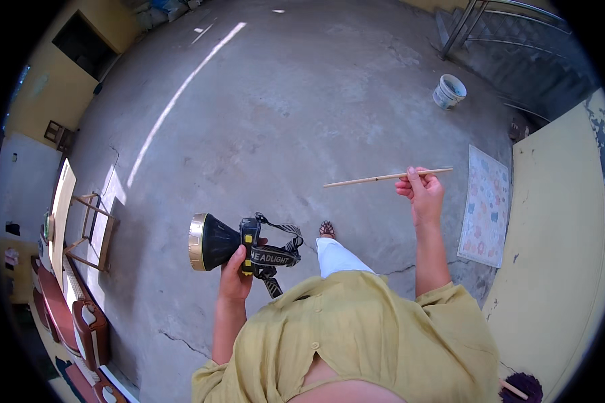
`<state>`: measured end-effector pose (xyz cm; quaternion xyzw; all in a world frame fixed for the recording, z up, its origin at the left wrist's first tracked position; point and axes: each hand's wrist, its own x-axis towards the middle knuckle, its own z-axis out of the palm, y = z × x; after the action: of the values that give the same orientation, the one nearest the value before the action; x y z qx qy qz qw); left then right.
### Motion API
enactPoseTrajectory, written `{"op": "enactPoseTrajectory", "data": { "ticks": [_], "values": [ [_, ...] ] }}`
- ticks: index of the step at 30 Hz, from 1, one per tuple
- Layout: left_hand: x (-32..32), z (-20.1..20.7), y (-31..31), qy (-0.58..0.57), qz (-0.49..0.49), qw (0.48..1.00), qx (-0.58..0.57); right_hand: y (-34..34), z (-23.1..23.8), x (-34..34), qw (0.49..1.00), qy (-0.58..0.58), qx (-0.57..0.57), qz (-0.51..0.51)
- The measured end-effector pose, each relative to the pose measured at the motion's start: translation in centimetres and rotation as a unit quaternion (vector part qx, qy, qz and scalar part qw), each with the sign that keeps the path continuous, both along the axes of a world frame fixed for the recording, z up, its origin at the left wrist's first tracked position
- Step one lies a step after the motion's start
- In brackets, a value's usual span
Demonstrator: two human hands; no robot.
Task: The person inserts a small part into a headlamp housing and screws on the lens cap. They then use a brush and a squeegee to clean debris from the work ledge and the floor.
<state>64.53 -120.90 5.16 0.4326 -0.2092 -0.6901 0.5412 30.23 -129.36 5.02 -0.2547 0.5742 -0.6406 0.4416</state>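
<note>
A large black headlamp [223, 243] with a gold rim is gripped in my left hand [236, 267], its wide lens end facing left. Yellow buttons show on its rear housing, and its patterned elastic head strap [275, 256] dangles in loops to the right. Up and to the right, my right hand [421, 192] pinches a thin wooden stick [363, 181] near its right end, thumb on top. The stick lies almost level and points left, well apart from the headlamp. Some fingers of my left hand are hidden behind the lamp.
Around me spreads a cracked concrete floor [269, 121]. A patterned mat [485, 205] lies at the right beside a low yellow wall [551, 221]. Farther off stand a white bucket [449, 91] and stairs with a metal railing [511, 41]. A wooden-legged table [87, 228] and a red-brown sofa [60, 309] line the left.
</note>
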Motion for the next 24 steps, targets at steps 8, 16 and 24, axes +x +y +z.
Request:
{"op": "enactPoseTrajectory", "data": {
  "ticks": [8,16,24],
  "values": [
    [-1.1,0.6,-17.8,-0.100,-0.017,0.994,0.026,-20.0,2.1,5.9,0.990,-0.029,-0.026,0.133],
    [-5.5,0.1,-38.9,-0.123,-0.091,0.987,0.045,-36.2,1.3,10.3,0.957,0.132,-0.215,0.143],
    [-13.4,-1.6,-60.2,-0.230,-0.183,0.951,-0.092,-53.0,2.0,7.7,0.955,0.219,-0.191,0.062]
  ]
}}
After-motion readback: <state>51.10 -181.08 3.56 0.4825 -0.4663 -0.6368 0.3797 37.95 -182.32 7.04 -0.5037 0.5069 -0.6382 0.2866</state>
